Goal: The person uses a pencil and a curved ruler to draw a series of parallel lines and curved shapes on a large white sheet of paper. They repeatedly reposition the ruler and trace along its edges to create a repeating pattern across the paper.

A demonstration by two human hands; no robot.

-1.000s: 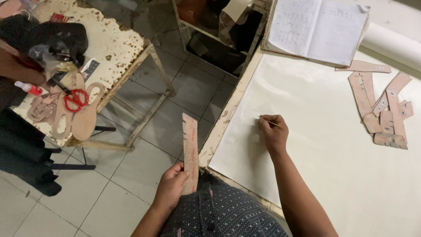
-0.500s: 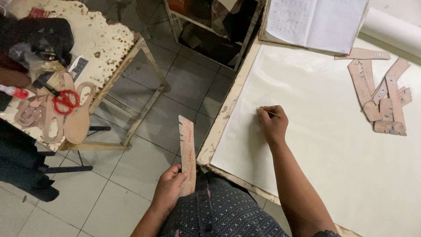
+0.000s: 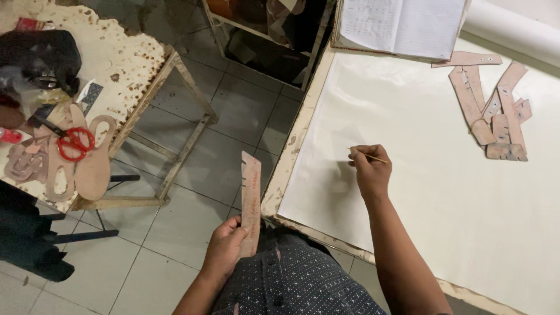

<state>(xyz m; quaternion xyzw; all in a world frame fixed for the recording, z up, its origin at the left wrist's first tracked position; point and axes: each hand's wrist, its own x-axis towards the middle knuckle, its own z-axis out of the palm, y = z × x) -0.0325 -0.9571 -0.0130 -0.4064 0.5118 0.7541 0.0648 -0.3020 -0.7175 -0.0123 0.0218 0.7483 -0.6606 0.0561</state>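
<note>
My left hand (image 3: 224,251) grips the lower end of a long, narrow cardboard pattern strip (image 3: 251,195) with notches on one edge, held upright over the floor beside the table edge. My right hand (image 3: 370,172) rests on a large white sheet (image 3: 420,192) covering the work table and holds a thin pencil (image 3: 368,156), its tip pointing left toward the sheet. The strip and the sheet are apart.
Several more cardboard pattern pieces (image 3: 493,114) lie on the sheet at the far right. An open notebook (image 3: 399,26) and a paper roll (image 3: 513,29) sit at the back. A rusty side table (image 3: 116,64) at left carries red scissors (image 3: 73,143), cut-out patterns and dark cloth.
The view has shifted slightly. My left hand with the strip stays near my lap. My right hand with the pencil stays on the sheet, barely moved.
</note>
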